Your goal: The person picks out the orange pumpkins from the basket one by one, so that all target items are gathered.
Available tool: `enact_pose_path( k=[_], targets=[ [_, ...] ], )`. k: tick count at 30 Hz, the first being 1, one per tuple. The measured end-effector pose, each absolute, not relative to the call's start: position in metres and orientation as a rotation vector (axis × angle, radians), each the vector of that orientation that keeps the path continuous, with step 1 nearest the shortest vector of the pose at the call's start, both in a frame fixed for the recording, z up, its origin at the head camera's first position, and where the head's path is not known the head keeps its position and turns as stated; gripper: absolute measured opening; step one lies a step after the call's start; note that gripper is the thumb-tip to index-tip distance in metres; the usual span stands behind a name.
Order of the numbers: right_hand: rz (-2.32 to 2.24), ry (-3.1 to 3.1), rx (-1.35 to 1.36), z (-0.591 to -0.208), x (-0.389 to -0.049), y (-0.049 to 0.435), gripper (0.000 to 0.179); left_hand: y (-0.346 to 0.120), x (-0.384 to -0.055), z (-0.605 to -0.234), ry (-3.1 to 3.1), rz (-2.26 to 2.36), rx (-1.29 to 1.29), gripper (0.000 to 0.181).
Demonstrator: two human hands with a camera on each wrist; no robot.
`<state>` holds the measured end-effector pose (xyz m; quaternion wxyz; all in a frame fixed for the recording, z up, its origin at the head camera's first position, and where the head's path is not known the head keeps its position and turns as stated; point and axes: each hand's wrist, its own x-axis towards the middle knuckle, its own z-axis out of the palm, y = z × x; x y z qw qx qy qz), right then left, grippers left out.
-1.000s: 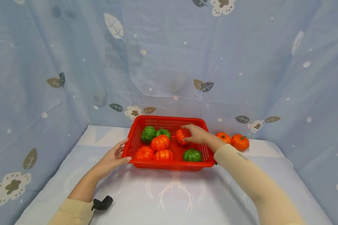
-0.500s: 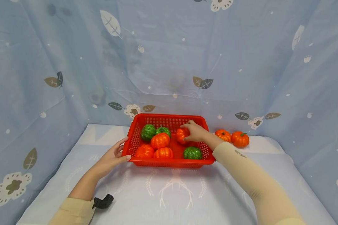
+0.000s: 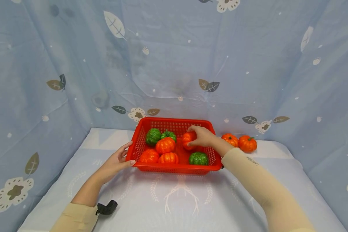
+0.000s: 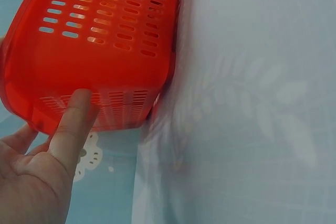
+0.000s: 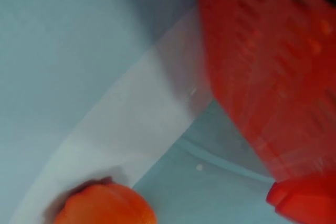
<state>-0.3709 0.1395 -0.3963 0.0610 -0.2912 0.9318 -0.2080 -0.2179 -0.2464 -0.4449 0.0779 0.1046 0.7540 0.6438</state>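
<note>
A red slotted plastic basket (image 3: 174,167) sits on the table. My right hand (image 3: 203,136) reaches in over its right side and grips an orange pumpkin (image 3: 187,140) with thumb and fingers. At the basket's left end is my left hand (image 3: 114,164), thumb and spread, mostly straight fingers touching the rim and outer wall. Up close in the left wrist view, a digit (image 4: 73,121) lies along the basket wall (image 4: 105,66). Three orange pumpkins, one of them in the middle (image 3: 165,145), and two green ones (image 3: 153,137) fill the left part. Another green pumpkin (image 3: 198,158) lies front right.
Two orange pumpkins (image 3: 247,143) stand on the table right of the basket, behind my right forearm. A blue patterned cloth (image 3: 174,58) encloses the back and sides. White cloth (image 3: 179,199) covers the table. A black wrist device (image 3: 106,207) sits by my left cuff.
Both hands stay nearly where they were, the right one still gripping the orange pumpkin inside the basket. The head view has shifted slightly.
</note>
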Motion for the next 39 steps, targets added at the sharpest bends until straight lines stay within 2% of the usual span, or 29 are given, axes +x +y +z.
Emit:
enact_pose_path(
  k=[16, 30, 39],
  targets=[
    [-0.969, 2.786, -0.865, -0.356, -0.316, 0.182, 0.071, -0.245, -0.220, -0.443, 2.271, 1.911, 0.310, 0.089],
    [-1.089, 2.874, -0.844, -0.338, -0.269, 0.228, 0.080, -0.246, -0.217, -0.444, 2.274, 1.910, 0.306, 0.088],
    [-1.129, 2.959, -0.751, -0.340, -0.249, 0.270, 0.073, -0.247, -0.216, -0.444, 2.283, 1.915, 0.307, 0.087]
  ],
)
